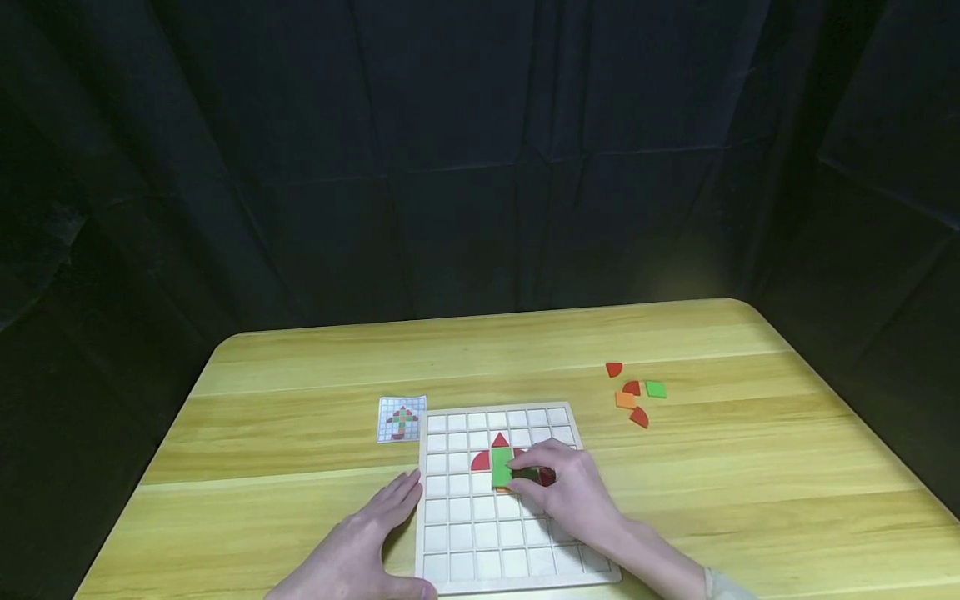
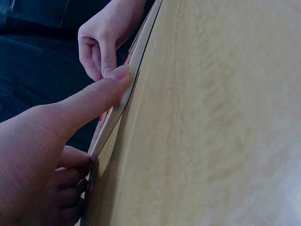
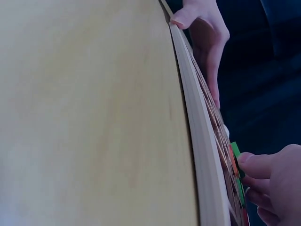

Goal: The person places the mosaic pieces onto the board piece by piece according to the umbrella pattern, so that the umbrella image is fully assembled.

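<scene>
A white gridded board point(image 1: 487, 533) with a pale wooden frame lies on the table. My right hand point(image 1: 566, 496) reaches over its middle and pinches a green square tile point(image 3: 235, 149) between thumb and fingers. In the head view, green tile surface point(image 1: 502, 467) shows beside the fingertips, below a red triangle point(image 1: 500, 440). A red quarter-circle point(image 1: 481, 461) sits to its left, and an orange sliver point(image 1: 503, 490) peeks out below. My fingers partly cover other tiles on the right. My left hand point(image 1: 360, 542) rests along the board's left edge, fingers extended and thumb near the lower corner.
Beyond the board's upper left corner lies a small pattern card point(image 1: 402, 419). To the right are loose tiles: a green square point(image 1: 656, 389), an orange square point(image 1: 626, 400) and red quarter-circles point(image 1: 615, 369). A dark curtain point(image 1: 465, 167) hangs behind the wooden table point(image 1: 750, 467).
</scene>
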Demonstrator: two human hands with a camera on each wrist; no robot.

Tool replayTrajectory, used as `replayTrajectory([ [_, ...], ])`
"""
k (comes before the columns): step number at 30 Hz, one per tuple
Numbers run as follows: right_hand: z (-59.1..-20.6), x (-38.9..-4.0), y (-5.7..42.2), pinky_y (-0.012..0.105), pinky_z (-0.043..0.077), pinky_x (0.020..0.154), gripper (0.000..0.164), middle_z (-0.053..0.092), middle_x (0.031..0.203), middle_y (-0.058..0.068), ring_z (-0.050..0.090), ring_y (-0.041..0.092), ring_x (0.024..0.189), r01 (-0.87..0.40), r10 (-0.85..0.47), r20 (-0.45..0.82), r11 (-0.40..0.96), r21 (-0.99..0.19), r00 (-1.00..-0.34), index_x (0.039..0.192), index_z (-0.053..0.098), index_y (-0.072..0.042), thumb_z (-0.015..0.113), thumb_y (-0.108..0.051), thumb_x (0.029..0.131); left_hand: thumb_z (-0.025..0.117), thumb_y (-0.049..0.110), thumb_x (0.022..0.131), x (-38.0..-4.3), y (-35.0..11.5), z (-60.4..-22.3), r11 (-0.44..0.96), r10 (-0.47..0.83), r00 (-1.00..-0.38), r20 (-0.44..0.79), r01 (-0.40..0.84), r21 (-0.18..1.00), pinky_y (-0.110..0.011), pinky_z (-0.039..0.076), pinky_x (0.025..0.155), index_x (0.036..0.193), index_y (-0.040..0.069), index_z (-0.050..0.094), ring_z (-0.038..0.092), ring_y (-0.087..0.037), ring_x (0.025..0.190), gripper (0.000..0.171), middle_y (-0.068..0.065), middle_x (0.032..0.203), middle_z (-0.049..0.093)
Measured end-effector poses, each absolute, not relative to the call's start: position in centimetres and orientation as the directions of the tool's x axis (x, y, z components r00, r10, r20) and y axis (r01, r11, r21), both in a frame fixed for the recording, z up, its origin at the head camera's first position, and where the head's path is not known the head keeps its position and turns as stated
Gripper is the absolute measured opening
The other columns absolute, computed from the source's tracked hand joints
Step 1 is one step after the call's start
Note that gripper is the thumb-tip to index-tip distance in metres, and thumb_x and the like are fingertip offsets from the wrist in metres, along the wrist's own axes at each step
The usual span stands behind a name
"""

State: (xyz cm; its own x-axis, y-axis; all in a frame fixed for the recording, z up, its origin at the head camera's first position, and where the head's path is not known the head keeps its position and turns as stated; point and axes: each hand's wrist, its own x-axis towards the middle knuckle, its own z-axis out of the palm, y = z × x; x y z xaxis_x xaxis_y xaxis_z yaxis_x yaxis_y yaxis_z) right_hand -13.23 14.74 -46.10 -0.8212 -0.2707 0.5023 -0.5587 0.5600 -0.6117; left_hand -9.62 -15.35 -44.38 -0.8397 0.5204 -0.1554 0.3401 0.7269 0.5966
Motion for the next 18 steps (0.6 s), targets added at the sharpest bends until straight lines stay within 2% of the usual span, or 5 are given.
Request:
replayTrajectory([
  [7, -46.5, -13.2, 13.6, 0.03, 0.059, 0.08, 0.021, 0.073, 0.094, -0.005, 0.068, 0.012, 0.088, -0.61, -0.341, 0.513, 0.548, -0.572, -0.787, 0.093, 0.078, -0.012, 0.087, -0.009, 0.075, 0.073, 0.078, 0.067, -9.5, -15.3, -44.4, 0.721, 0.524, -0.839, -0.144, 0.348, 0.599, -0.056, 0.035, 0.113, 0.156, 0.008, 0.034, 0.027, -0.031, 0.15, 0.119, -0.004, 0.165, 0.027],
  [18, -46.6, -13.2, 12.9, 0.024, 0.059, 0.078, 0.022, 0.072, 0.095, -0.001, 0.067, 0.012, 0.09, -0.671, -0.389, 0.555, 0.535, -0.514, -0.735, 0.095, 0.078, -0.009, 0.087, -0.011, 0.075, 0.074, 0.077, 0.067, -9.4, -15.3, -44.6, 0.705, 0.533, -0.84, -0.102, 0.374, 0.603, -0.057, 0.038, 0.111, 0.155, 0.005, 0.034, 0.028, -0.031, 0.15, 0.12, -0.003, 0.165, 0.027],
])
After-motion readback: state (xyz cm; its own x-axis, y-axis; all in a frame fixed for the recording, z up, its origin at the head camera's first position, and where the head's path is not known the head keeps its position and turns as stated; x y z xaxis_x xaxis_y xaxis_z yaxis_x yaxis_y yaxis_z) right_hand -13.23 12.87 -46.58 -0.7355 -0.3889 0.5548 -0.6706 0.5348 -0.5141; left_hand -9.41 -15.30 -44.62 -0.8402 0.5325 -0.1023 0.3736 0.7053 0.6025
